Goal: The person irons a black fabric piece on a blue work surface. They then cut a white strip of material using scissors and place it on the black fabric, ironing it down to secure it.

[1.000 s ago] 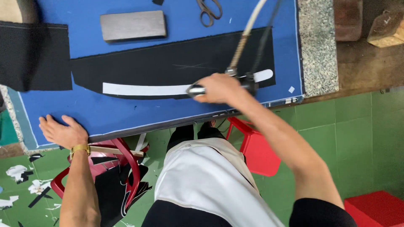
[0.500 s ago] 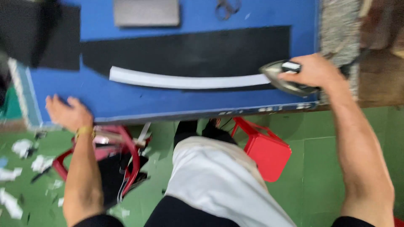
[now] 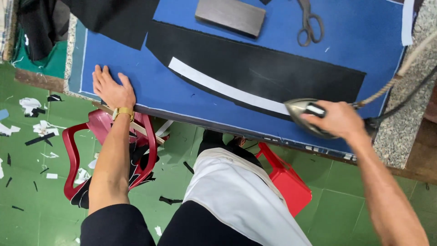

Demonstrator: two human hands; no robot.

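The blue-covered table (image 3: 136,86) is bounded at its near edge by a dark rim, with bare blue cloth left between that rim and the long black fabric piece (image 3: 255,68), along whose lower edge a curved white strip (image 3: 223,89) is laid; a grey block (image 3: 230,17) and scissors (image 3: 309,25) are kept well back at the far side. The left hand (image 3: 111,89) is laid flat and open on the blue cover at the near edge, fingers spread, nothing gripped. The right hand (image 3: 337,119) is closed around the handle of the iron (image 3: 302,111), which is set at the right end of the white strip near the table's right corner, its cords (image 3: 400,75) trailing off to the right.
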